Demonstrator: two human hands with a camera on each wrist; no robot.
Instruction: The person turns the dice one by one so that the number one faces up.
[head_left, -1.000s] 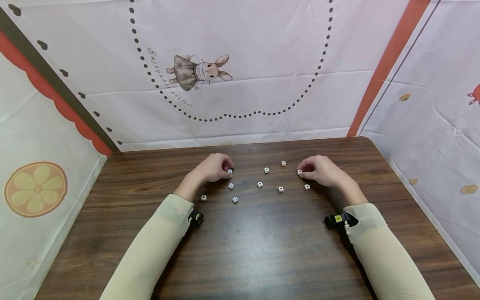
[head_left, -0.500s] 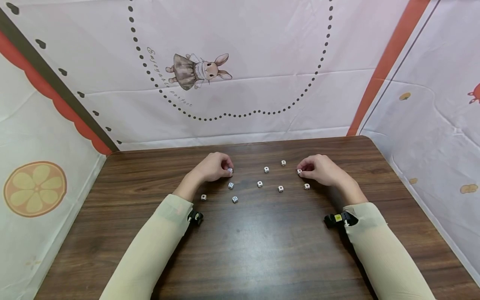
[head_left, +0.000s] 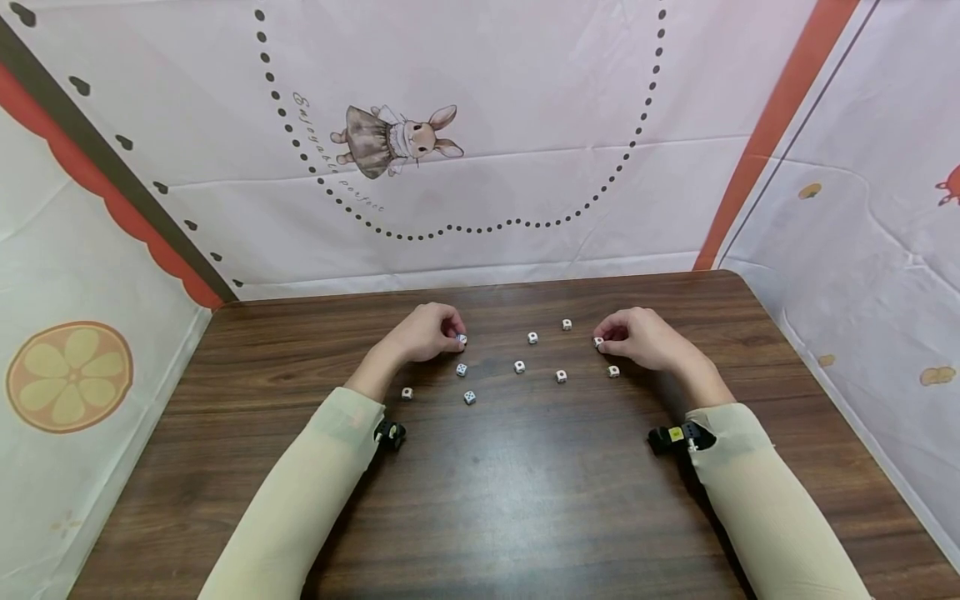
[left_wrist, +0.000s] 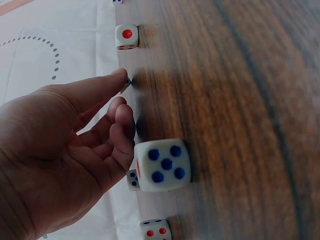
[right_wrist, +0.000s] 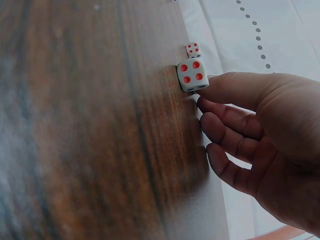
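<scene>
In the head view, my left hand [head_left: 426,332] pinches a white die [head_left: 461,340] between thumb and fingertips, low over the table. The left wrist view shows only a small dark-spotted part of this die [left_wrist: 126,85] past the thumb tip. My right hand [head_left: 643,337] pinches another die [head_left: 597,342] at the far right of the group. Just in front of that hand lies a loose die [head_left: 613,372] with one pip up. A die with red four-pip side [right_wrist: 193,75] partly covers the right fingertips in the right wrist view.
Between the hands, several dice lie loose, among them one at the back [head_left: 566,325] and one nearer [head_left: 561,377]. Beside the left wrist are a five-pip die [head_left: 469,397] and a one-pip die [head_left: 407,393]. Printed cloth [head_left: 525,167] hangs behind the brown table [head_left: 487,517].
The die in my left fingers has turned, from a six-pip side facing the camera to a tilted pose. My right hand has stayed in place on its die.
</scene>
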